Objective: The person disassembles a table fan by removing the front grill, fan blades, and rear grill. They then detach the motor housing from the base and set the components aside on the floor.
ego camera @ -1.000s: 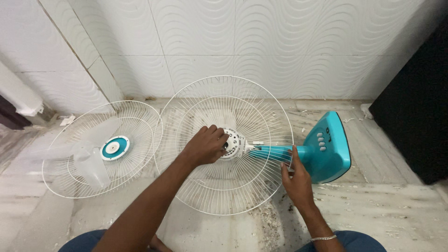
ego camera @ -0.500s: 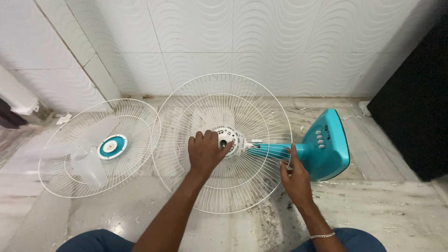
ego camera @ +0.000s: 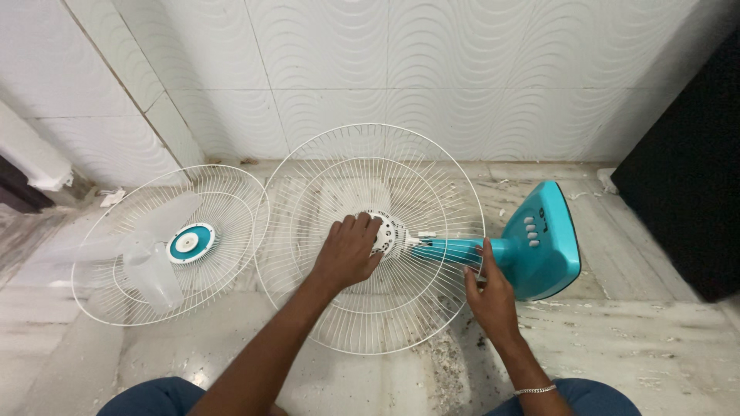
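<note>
A teal table fan lies on its side on the marble floor, its base (ego camera: 549,239) at the right. Its white wire rear guard (ego camera: 370,185) faces up, still fixed to the motor hub (ego camera: 389,229). My left hand (ego camera: 348,250) rests inside the guard with fingers closed on a part at the hub; what it grips is hidden. My right hand (ego camera: 487,293) grips the teal neck (ego camera: 455,250) of the fan just outside the guard rim. To the left lies the detached front guard (ego camera: 223,204) with a teal centre cap (ego camera: 190,242) and the translucent fan blade (ego camera: 146,262) on it.
A white wavy-tiled wall (ego camera: 401,69) runs along the back and the left corner. A black cabinet (ego camera: 686,169) stands at the right. Dirt and debris (ego camera: 443,358) are scattered on the floor below the guard. My knees in blue cloth (ego camera: 586,397) are at the bottom edge.
My left hand has turned at the hub, wrist swinging from right-pointing to upright and back partway. My right hand stays on the neck. The fan has barely shifted.
</note>
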